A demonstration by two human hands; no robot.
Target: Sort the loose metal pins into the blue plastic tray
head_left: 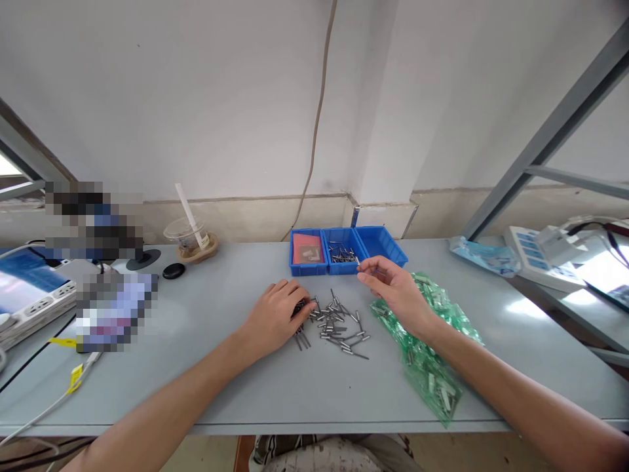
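Loose blind rivets (339,322), thin metal pins with thicker shiny sleeves, lie scattered mid-table. At the pile's left side my left hand (281,313) rests with its fingers curled over several rivets, whose pins stick out below the thumb. My right hand (393,288) is raised at the front of the blue bins, thumb and fingertips pinched on a small shiny piece that looks like a rivet (358,261). The middle blue bin (343,269) contains more rivets. Under and beside my right forearm lie green plastic bags (432,387) with metal parts inside.
A left blue bin (308,269) holds a reddish card; a right blue bin (376,246) adjoins the middle one. A drink cup (185,229), black round lid (173,271) and power strips (42,305) stand left. A blue packet (485,257) lies right, near metal shelving (535,154).
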